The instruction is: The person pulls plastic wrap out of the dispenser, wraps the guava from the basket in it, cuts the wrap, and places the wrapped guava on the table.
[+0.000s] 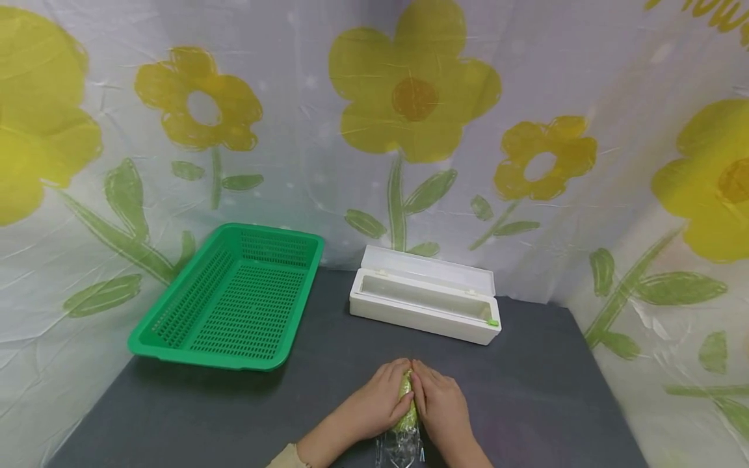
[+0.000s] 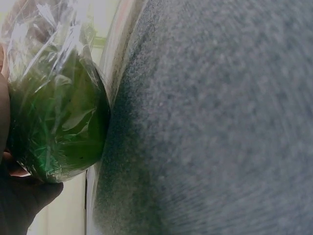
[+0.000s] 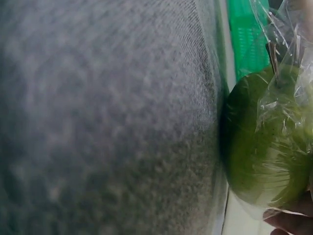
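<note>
A green pear (image 1: 407, 421) stands at the near middle of the table, covered in clear plastic wrap (image 1: 400, 450). Both hands hold it from either side: my left hand (image 1: 379, 400) at its left, my right hand (image 1: 443, 404) at its right, fingertips meeting at the far end. Loose film trails toward me. In the left wrist view the pear (image 2: 61, 117) sits against the dark tabletop, film bunched over it. Its stem (image 3: 273, 61) shows through the film in the right wrist view. The palms hide most of the fruit in the head view.
Behind the hands stands a white plastic-wrap dispenser box (image 1: 424, 318), lid (image 1: 430, 270) raised, with a green slider (image 1: 493, 322) at its right end. A green basket (image 1: 231, 361) sits at the left. A flowered curtain (image 1: 292, 162) surrounds the dark table (image 1: 556, 390).
</note>
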Tool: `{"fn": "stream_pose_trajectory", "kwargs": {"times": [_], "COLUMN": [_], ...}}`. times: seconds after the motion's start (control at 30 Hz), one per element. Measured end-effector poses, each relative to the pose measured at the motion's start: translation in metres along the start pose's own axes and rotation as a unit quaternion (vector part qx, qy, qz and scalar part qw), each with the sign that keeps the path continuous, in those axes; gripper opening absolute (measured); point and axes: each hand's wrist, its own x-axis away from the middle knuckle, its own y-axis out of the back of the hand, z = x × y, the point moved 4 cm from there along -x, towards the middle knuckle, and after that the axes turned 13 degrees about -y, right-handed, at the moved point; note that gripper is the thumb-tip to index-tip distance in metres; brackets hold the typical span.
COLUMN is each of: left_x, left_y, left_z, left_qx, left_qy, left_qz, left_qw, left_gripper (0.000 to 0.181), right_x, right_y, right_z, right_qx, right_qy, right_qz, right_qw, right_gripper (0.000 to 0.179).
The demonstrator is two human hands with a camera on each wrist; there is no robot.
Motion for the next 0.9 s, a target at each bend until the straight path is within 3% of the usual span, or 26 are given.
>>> {"fn": "stream_pose_trajectory", "kwargs": {"times": [0.1,0.17,0.27,0.4,0.77,0.9], "left_x": [-0.001,-0.001,-0.001,0.001,0.0,0.002], "left_y": [0.0,-0.001,-0.003,-0.008,-0.006,-0.003], "left_z": [-0.002,-0.002,0.003,0.009,0.003,0.002], "left_qx": [-0.009,-0.002,0.058,0.115,0.088,0.108], "left_qy": [-0.003,0.005,0.028,0.051,0.057,0.09], "left_qz": [-0.009,-0.006,0.006,0.014,-0.006,0.016], "left_qw": [0.9999,1.0,0.9979,0.992,0.9945,0.99], "left_gripper": [0.047,0.047,0.056,0.064,0.057,0.062], "right_x": [-0.001,-0.001,-0.001,0.003,-0.001,-0.003], "right_y": [0.004,0.004,-0.002,-0.011,-0.015,-0.017], "right_z": [0.003,0.004,0.004,0.0,-0.01,-0.012], "right_qx": [0.014,0.023,0.013,-0.039,-0.086,-0.096], "right_qy": [0.003,-0.007,-0.047,-0.08,-0.094,-0.092], "right_qz": [-0.022,-0.017,0.048,0.128,0.198,0.204], "right_qw": [0.9996,0.9996,0.9977,0.9877,0.9718,0.9699], "right_gripper": [0.026,0.023,0.028,0.037,0.042,0.045]}}
